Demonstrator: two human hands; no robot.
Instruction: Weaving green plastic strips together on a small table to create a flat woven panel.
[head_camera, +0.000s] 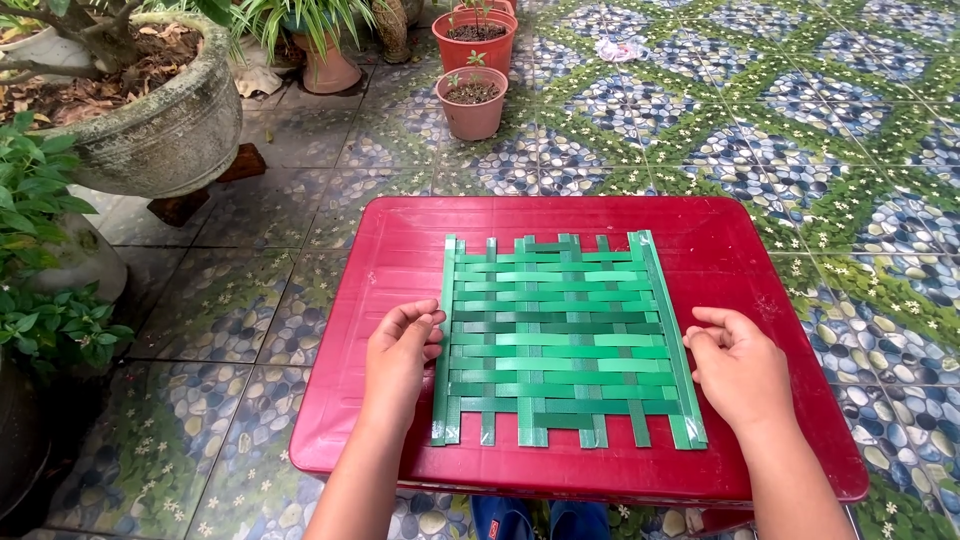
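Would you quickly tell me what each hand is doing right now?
Left hand: loosely curled, fingertips at the left edge of the green woven mat, gripping nothing.
Right hand: loosely curled, fingers at the mat's right edge, gripping nothing.

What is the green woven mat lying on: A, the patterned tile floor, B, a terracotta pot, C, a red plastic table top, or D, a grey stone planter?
C: the green woven mat lies flat on the red plastic table top, with the left hand and right hand at its two side edges.

Terracotta pots (472, 100) (two, near each other) — a stone planter (165, 125) — patterned tiles (700, 110).
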